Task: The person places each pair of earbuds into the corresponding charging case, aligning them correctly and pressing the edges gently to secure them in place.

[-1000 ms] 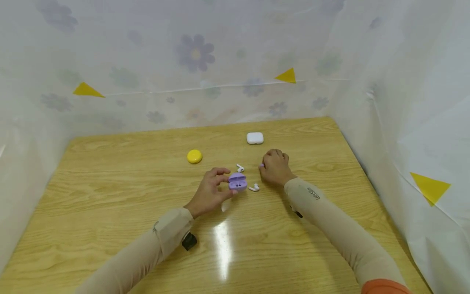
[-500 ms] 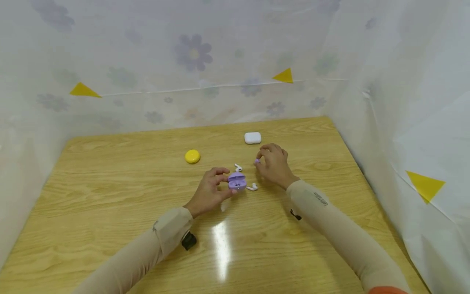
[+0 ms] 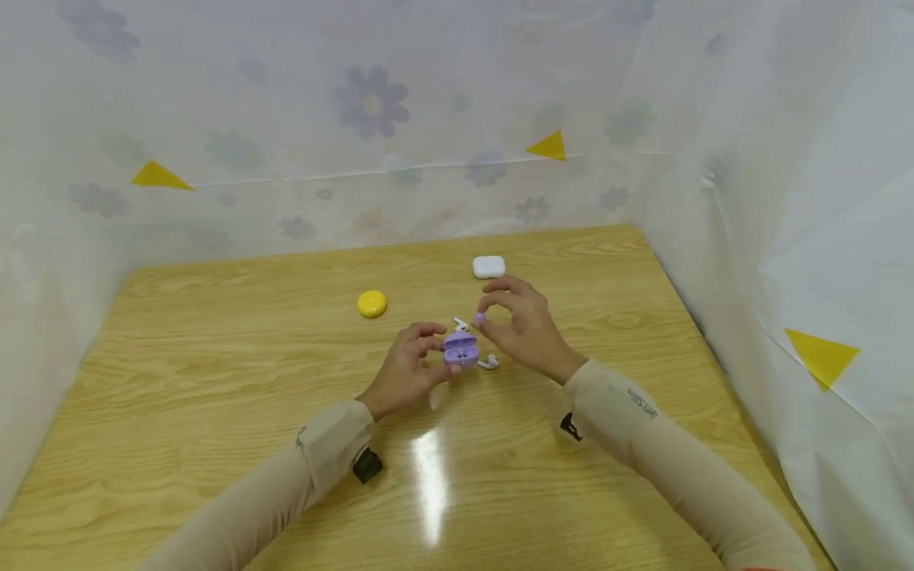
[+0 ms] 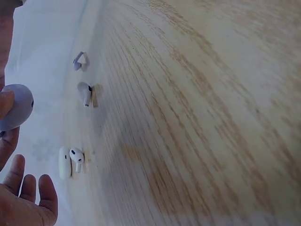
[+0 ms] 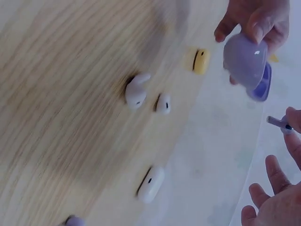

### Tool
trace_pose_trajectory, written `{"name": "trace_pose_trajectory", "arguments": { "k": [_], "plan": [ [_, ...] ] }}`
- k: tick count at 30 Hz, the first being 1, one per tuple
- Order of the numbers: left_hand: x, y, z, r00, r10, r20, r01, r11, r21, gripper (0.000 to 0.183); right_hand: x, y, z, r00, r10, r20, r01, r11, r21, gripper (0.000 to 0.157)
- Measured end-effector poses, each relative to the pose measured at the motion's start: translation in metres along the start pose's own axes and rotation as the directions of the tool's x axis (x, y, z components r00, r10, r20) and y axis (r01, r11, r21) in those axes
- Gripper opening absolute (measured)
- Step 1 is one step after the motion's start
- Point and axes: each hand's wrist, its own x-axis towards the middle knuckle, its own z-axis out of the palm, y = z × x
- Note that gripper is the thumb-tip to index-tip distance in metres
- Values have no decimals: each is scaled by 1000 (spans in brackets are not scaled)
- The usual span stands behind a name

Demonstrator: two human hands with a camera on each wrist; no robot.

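Observation:
My left hand (image 3: 403,371) grips a purple earbud charging case (image 3: 461,358) by its side, lid up and inside facing me. In the right wrist view the case (image 5: 244,61) shows its rounded underside. A purple earbud (image 3: 479,317) is pinched between thumb and index finger of my right hand (image 3: 530,329), just right of the case, and its stem shows in the right wrist view. Near the case lie two white earbuds, one earbud (image 3: 489,362) to its right and another earbud (image 3: 461,324) behind it.
On the wooden table (image 3: 250,341) a round yellow case (image 3: 372,304) lies to the left and a white earbud case (image 3: 489,267) farther back. A small purple piece (image 5: 74,221) lies at the right wrist view's lower edge. Patterned sheeting (image 3: 300,198) hangs behind the table.
My right hand has moved left toward the purple case with the purple earbud in its fingertips. The left hand and the case have barely moved.

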Motion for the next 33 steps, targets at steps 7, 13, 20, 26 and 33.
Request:
{"name": "trace_pose_trajectory", "arguments": {
  "k": [7, 13, 20, 26, 33],
  "plan": [
    [1, 3, -1, 1000, 27, -4, -27, 999, 21, 21, -1, -14, 3, 997, -5, 76, -3, 995, 98, 11],
    [1, 4, -2, 1000, 0, 9, 0, 1000, 3, 21, -1, -21, 7, 995, -21, 99, 11, 995, 102, 10],
    [2, 5, -3, 1000, 13, 3, -13, 1000, 11, 22, -3, -24, 10, 993, -30, 115, 20, 996, 90, 11],
    [1, 7, -3, 1000, 9, 7, -9, 1000, 11, 22, -5, -23, 11, 990, -16, 138, 4, 996, 88, 13],
    [1, 8, -5, 1000, -26, 13, 26, 1000, -14, 22, -7, -22, 11, 989, -20, 146, 12, 998, 58, 13]
  ]
}}
